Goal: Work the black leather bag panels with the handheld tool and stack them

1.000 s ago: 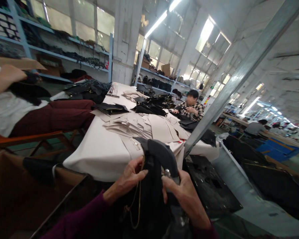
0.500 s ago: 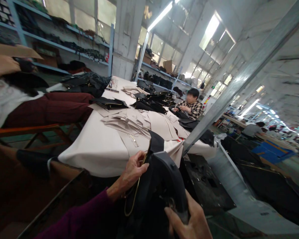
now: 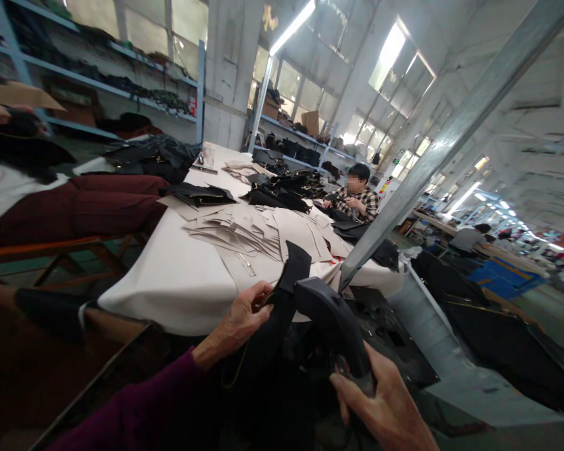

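In the head view, my left hand (image 3: 239, 316) pinches the edge of a black fabric piece (image 3: 296, 263) with a gold zipper or trim along its side. The piece's stiff upper end stands up beyond my fingertips, and its lower part falls into the dark below. My right hand (image 3: 388, 401) is wrapped round the grip of a curved black hand-held tool (image 3: 331, 310), whose exact kind I cannot make out. The tool's head is beside the upper end of the piece. Whether the two touch is unclear.
A table with a white cover (image 3: 169, 275) bears thin grey-beige sheets (image 3: 235, 232) and black pieces (image 3: 282, 194). A slanting metal post (image 3: 418, 178) rises at its right corner. One person (image 3: 360, 194) sits across; another's legs (image 3: 75, 207) show left. A grey bin (image 3: 451, 360) stands right.
My right hand has drawn the tool rightward, slightly apart from the black fabric piece. My left hand still grips the piece, a little further left and higher.
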Tool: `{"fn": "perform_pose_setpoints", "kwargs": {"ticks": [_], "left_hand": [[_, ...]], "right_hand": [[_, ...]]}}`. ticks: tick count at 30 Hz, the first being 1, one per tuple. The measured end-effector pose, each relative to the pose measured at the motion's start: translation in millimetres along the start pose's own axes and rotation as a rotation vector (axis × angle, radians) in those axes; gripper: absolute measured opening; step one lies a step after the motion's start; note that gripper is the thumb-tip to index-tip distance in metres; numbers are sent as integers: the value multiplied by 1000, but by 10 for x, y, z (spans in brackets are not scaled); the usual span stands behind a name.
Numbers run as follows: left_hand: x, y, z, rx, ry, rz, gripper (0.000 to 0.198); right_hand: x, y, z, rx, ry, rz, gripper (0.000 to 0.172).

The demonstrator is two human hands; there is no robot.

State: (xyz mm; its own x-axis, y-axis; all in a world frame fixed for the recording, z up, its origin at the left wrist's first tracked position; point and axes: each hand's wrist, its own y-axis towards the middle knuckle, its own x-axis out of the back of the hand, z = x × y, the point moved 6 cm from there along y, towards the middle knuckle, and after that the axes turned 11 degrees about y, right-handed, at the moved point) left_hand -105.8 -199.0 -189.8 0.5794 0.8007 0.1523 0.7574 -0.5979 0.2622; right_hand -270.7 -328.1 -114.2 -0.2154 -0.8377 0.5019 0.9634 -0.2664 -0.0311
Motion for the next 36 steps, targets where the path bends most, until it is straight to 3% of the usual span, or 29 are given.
{"fn": "perform_pose_setpoints", "kwargs": {"ticks": [4, 7, 12, 19, 22, 25, 30, 33, 36], "left_hand": [[-77, -20, -66, -26, 21, 43, 17], [-123, -49, -86, -77, 44, 43, 18], [80, 26, -159, -184, 435, -19, 8], [518, 202, -1001, -806, 1172, -158, 22], [568, 216, -1168, -985, 1371, -140, 23], [575, 279, -940, -1010, 1509, -60, 25], [598, 373, 162, -811, 1610, 156, 23], [654, 331, 711, -697, 1596, 175, 26], [697, 285, 927, -667, 1557, 141, 31]], "right_hand": [[-192, 1, -112, -49, 23, 76, 9], [-273, 83, -95, 15, -10, 16, 11], [-41, 139, -22, 58, 23, -155, 17], [453, -64, -177, 62, -155, -289, 26], [490, -124, -310, 58, -200, -307, 26], [396, -125, -446, 29, -152, -273, 24], [63, -8, -664, -100, -14, -106, 17], [-115, 109, -756, -159, 49, -41, 15], [-256, 268, -764, -153, 99, 2, 14]]}}
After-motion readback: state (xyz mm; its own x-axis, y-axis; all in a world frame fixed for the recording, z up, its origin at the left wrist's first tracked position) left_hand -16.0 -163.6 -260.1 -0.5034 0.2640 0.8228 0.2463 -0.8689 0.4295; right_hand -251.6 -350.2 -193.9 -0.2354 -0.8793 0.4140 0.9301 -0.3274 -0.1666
